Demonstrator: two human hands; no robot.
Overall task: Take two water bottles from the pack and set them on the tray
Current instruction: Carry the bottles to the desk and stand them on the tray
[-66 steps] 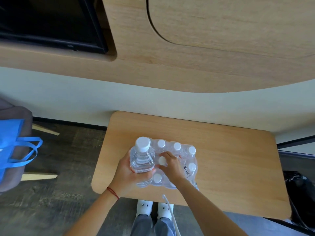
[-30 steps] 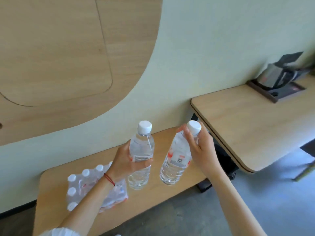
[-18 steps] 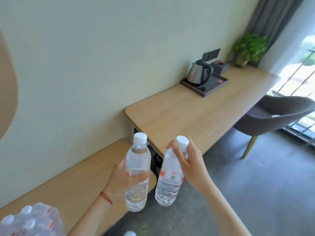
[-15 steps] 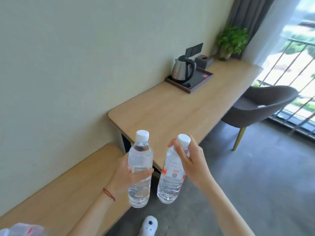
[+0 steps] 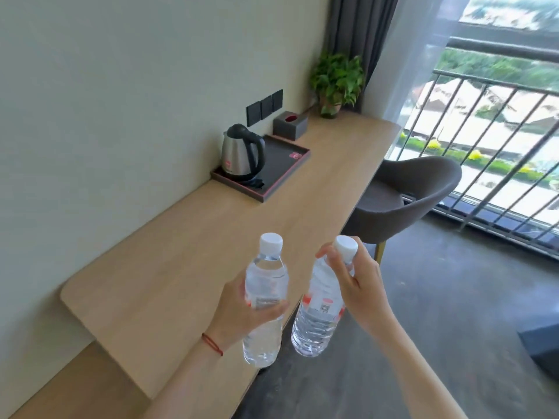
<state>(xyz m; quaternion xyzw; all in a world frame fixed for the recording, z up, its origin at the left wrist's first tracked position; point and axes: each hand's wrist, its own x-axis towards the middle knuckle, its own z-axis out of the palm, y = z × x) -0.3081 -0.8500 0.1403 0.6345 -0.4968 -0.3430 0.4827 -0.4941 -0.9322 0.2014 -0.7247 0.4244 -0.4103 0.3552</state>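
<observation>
My left hand [image 5: 239, 313] grips a clear water bottle [image 5: 264, 285] with a white cap around its middle, held upright. My right hand [image 5: 354, 285] holds a second water bottle [image 5: 317, 316] by its neck and cap, tilted a little, its red and white label facing me. Both bottles hang in the air over the near edge of the long wooden desk [image 5: 211, 243]. The dark tray [image 5: 284, 167] with a red rim lies farther along the desk by the wall. The pack is out of view.
A steel kettle [image 5: 240, 154] stands on the tray's left part. Beyond it are a dark tissue box [image 5: 290, 125] and a potted plant [image 5: 335, 83]. A grey chair [image 5: 405, 195] is tucked at the desk's right side. A lower bench [image 5: 75, 385] sits at bottom left.
The view has swung right from the low table and pack toward the long desk. Both hands carry the bottles along; the tray and kettle are now closer.
</observation>
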